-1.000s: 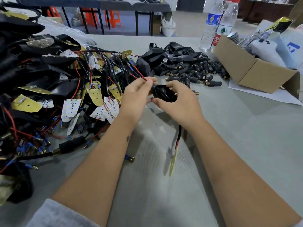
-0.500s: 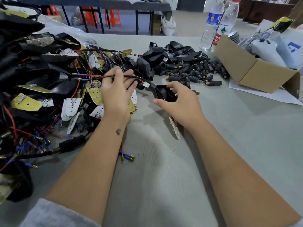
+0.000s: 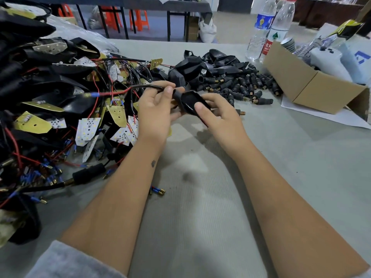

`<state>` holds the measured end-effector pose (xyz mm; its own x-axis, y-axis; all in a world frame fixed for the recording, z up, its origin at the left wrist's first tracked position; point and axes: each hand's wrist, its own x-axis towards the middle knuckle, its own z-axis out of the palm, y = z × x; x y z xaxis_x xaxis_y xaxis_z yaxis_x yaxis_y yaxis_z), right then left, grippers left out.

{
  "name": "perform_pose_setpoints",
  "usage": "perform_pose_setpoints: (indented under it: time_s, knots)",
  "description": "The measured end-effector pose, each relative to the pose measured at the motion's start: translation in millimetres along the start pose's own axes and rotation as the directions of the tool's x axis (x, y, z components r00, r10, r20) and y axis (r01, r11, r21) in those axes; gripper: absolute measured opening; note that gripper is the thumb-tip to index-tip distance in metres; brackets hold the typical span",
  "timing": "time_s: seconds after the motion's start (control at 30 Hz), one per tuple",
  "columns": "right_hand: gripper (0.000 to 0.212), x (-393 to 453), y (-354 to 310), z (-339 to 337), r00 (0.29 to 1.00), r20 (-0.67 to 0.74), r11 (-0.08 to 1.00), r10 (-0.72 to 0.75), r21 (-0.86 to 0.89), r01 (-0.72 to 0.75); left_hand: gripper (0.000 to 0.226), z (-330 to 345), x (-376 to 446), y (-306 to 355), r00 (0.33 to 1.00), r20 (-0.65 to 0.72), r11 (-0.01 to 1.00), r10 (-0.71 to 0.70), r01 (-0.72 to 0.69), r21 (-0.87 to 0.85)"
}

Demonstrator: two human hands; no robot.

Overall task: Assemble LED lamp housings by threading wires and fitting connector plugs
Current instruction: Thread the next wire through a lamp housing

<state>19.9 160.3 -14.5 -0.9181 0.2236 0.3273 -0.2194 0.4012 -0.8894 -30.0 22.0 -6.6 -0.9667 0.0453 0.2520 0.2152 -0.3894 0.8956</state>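
My right hand (image 3: 220, 115) grips a black lamp housing (image 3: 190, 101) above the grey table, thumb pressed on its top. My left hand (image 3: 158, 111) pinches the black sleeved cable (image 3: 144, 86) right where it enters the housing's neck. That cable runs left and ends in red wire with a blue-sleeved terminal (image 3: 94, 94). The housing's underside is hidden by my fingers.
A tangled heap of wired LED boards and black housings (image 3: 60, 101) fills the left. Loose black connector plugs (image 3: 245, 87) and empty housings lie behind my hands. A cardboard box (image 3: 309, 85) and two water bottles (image 3: 267, 31) stand at right. One plug (image 3: 240, 112) lies by my right hand.
My left hand pulled the cable out to the left through the housing, then came back to pinch it at the housing's neck. The LED board that hung below my right hand is gone from view.
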Motion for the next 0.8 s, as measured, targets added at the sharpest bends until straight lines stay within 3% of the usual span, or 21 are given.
perform_pose_setpoints:
  time_s: [0.17, 0.23, 0.37, 0.5, 0.6, 0.8]
  knots:
    - [0.028, -0.7, 4.9, -2.7, 0.993, 0.053, 0.994, 0.109, -0.026, -0.108, 0.015, -7.8, 6.3, 2.2, 0.985, -0.168, 0.997, 0.038, -0.050, -0.064]
    - [0.021, -0.4, 4.3, -2.2, 0.988, 0.062, 0.990, 0.139, -0.035, -0.137, 0.014, -10.0, 7.0, 3.0, 0.981, -0.189, 0.993, 0.037, -0.057, -0.099]
    - [0.028, 2.7, 1.2, -2.0, 0.989, 0.019, 0.989, 0.146, 0.036, -0.147, 0.015, -9.0, 6.5, 3.4, 0.983, -0.182, 0.993, 0.038, -0.057, -0.102]
    - [0.015, 5.7, 2.2, -2.5, 0.984, -0.043, 0.981, 0.172, 0.099, -0.167, 0.016, -7.2, 5.2, 4.3, 0.987, -0.156, 0.995, 0.043, -0.056, -0.083]
    - [0.018, 5.1, 3.4, -2.2, 0.987, -0.096, 0.986, 0.126, 0.124, -0.114, 0.016, -7.3, 4.9, 4.5, 0.987, -0.153, 0.995, 0.050, -0.063, -0.081]
    - [0.018, 5.3, 2.5, -4.0, 0.983, -0.151, 0.980, 0.101, 0.185, -0.072, 0.018, -6.4, 5.5, 3.4, 0.990, -0.122, 0.987, -0.075, 0.056, -0.148]
